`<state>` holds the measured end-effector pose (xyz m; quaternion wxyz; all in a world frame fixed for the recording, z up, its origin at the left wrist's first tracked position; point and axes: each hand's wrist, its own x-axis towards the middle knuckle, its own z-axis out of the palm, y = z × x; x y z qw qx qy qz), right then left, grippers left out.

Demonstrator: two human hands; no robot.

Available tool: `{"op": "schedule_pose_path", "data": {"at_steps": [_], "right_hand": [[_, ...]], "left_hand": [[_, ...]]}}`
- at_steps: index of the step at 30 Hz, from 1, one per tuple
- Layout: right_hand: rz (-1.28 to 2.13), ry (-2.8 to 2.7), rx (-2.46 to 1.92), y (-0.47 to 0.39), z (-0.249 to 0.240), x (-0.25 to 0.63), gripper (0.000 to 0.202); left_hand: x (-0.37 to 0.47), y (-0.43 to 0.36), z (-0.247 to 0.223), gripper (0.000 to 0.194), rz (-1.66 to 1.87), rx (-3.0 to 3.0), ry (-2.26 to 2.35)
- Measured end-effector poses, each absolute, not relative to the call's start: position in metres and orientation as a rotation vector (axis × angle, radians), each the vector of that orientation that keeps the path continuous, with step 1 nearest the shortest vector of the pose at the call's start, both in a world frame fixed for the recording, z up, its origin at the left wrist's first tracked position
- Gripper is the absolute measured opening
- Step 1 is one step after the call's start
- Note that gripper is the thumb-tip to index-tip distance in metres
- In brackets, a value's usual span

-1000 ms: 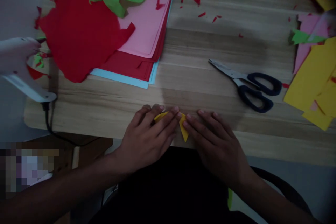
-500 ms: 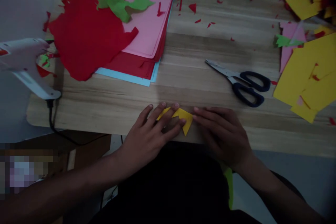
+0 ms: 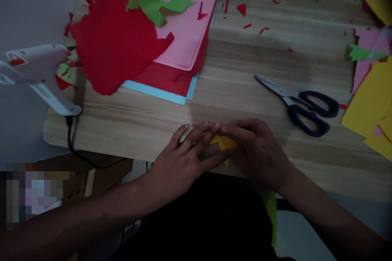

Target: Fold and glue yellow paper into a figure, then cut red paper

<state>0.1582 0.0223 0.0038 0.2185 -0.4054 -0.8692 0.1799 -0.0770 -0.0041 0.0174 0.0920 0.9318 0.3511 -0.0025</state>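
Observation:
A small piece of folded yellow paper (image 3: 227, 142) lies at the table's front edge, partly covered by my hands. My left hand (image 3: 186, 159) holds it down, the fingers spaced over its left part and the thumb across its lower side. At its upper right edge, my right hand (image 3: 260, 155) has bent fingers closed on the paper; its thumb is hidden. Farther right on the table lie scissors (image 3: 290, 100) with dark blue handles, apart from both hands.
A stack of coloured sheets (image 3: 202, 45) carries red crepe paper (image 3: 113, 45) and green scraps (image 3: 162, 6). A white glue gun (image 3: 45, 75) stands at the left edge, its cord (image 3: 72, 142) hanging down. Yellow sheets (image 3: 370, 106) lie right, with red scraps scattered behind.
My right fingers have moved onto the yellow paper's upper edge, and its right corner now curves under them. My left hand stays on the paper. The whole view has shifted slightly.

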Motion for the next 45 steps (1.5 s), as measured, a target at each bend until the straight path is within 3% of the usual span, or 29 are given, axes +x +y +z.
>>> {"op": "schedule_pose_path", "data": {"at_steps": [6, 14, 20, 23, 30, 33, 45], "right_hand": [[0.44, -2.467, -1.077, 0.02, 0.009, 0.16, 0.037], [0.442, -2.437, -1.205, 0.004, 0.009, 0.17, 0.066], [0.525, -2.445, -1.334, -0.015, 0.011, 0.186, 0.052], [0.537, -2.371, -1.379, -0.016, 0.012, 0.187, 0.046], [0.593, -2.198, -1.203, 0.002, 0.013, 0.171, 0.058], [0.525, -2.312, -1.221, 0.004, 0.011, 0.164, 0.05], [0.467, -2.449, -1.246, 0.009, 0.013, 0.144, 0.065]], "left_hand": [[-0.078, -0.001, 0.017, 0.073, -0.029, 2.773, 0.992], [-0.076, -0.002, 0.017, 0.075, -0.011, 2.744, 0.99], [-0.077, 0.0, 0.017, 0.084, 0.002, 2.73, 0.964], [-0.079, 0.003, 0.014, 0.078, 0.0, 2.731, 0.924], [-0.076, 0.004, 0.012, 0.083, 0.025, 2.755, 0.967], [-0.075, 0.002, 0.011, 0.084, 0.061, 2.75, 0.967], [-0.076, 0.001, 0.009, 0.067, 0.118, 2.7, 0.94]]}}
